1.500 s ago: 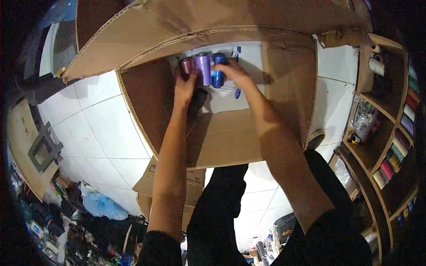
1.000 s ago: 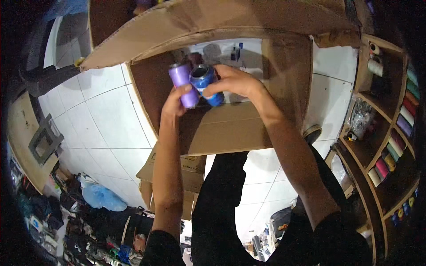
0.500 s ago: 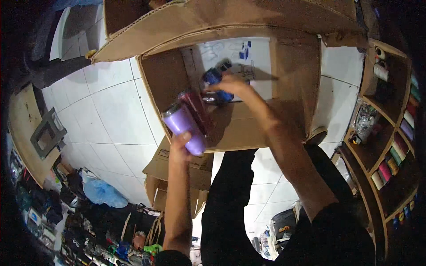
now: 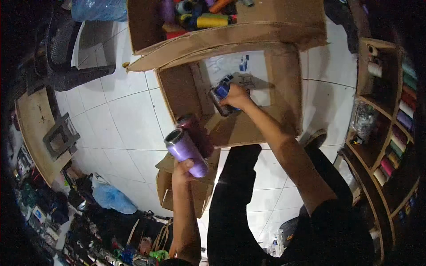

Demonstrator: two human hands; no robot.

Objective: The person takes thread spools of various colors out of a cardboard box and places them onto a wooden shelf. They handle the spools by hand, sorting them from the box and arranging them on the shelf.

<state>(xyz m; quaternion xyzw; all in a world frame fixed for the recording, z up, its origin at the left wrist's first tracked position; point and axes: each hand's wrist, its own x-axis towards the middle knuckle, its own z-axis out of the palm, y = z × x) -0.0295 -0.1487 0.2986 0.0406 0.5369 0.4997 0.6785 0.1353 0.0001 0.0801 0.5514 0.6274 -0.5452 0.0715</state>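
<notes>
My left hand (image 4: 183,170) grips a lilac thread spool (image 4: 187,153) with a dark hollow end. Against its far side is a dark red thread spool (image 4: 195,133), also apparently carried by that hand; how the fingers hold it is hidden. Both are at the near left edge of an open cardboard box (image 4: 284,119). Inside this box my right hand (image 4: 235,96) has its fingers closed round a dark blue thread spool (image 4: 218,95). Other dark spools seem to lie under or beside it, partly covered by the hand.
Beyond the box stands a second carton (image 4: 284,13) with several coloured spools, among them a yellow spool (image 4: 211,21). A smaller carton (image 4: 177,186) sits near my left forearm. Wooden shelves (image 4: 377,104) holding thread rise at right. A blue bag (image 4: 113,195) lies among clutter at left.
My right hand has come down onto the dark blue spool and closed round it. The left hand still holds the lilac spool. The view has shifted, showing more of the far carton.
</notes>
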